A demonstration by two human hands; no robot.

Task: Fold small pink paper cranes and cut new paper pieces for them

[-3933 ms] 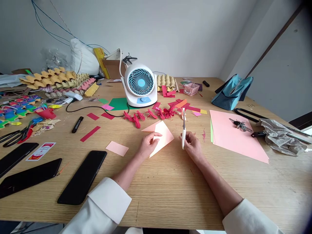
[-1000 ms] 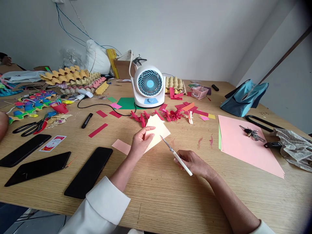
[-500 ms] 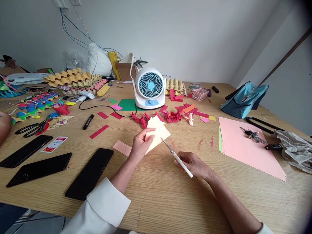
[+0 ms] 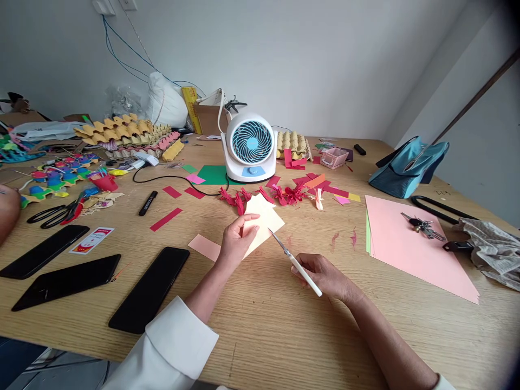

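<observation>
My left hand [image 4: 239, 235] pinches several pale yellow paper pieces [image 4: 266, 219], fanned a little, between thumb and fingers above the table. In my right hand [image 4: 319, 273] is a pair of white-handled scissors [image 4: 305, 273], blades pointing up and left. The blade tips sit at the lower right edge of the paper; whether they touch it I cannot tell. A pink paper strip [image 4: 204, 247] lies beside my left wrist. Just beyond the paper runs a row of crumpled red paper flowers [image 4: 294, 193], with one pale peach twist [image 4: 318, 199] at its right end.
A white fan [image 4: 252, 146] stands at the back middle. Dark phones [image 4: 150, 290], a marker [image 4: 148, 203] and black-handled scissors [image 4: 54, 215] lie on the left. To the right are pink sheets [image 4: 418, 254] under keys [image 4: 424, 227], and a teal bag [image 4: 400, 170]. Another person's arm [image 4: 8, 211] shows at far left.
Almost nothing differs. The view has shifted very slightly, while both hands, the paper and the scissors keep their places.
</observation>
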